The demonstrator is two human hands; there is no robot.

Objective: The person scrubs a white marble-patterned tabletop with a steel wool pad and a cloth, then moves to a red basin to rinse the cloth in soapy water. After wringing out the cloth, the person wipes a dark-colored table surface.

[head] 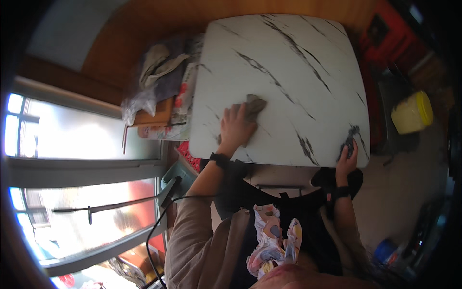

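A white table top [227, 83] with black marble-like veins fills the space before me. My left hand [234, 128] lies on its near left part, pressing a crumpled grey-brown cloth [256, 105] against the surface. Part of that cloth is hidden under the palm and fingers. At the near right corner, my right hand [347, 159] has its fingers around a dark, crumpled thing [348, 140], whose material I cannot make out. This dark thing rests on or just above the table top.
Left of the table are folded cloths [153, 67], a clear plastic bag [139, 106] and a wooden box [164, 112]. A long-handled dustpan [177, 177] stands below, near a glazed window [90, 126]. A yellow-lidded tub [411, 112] is at right. A black cable [149, 238] passes my left arm.
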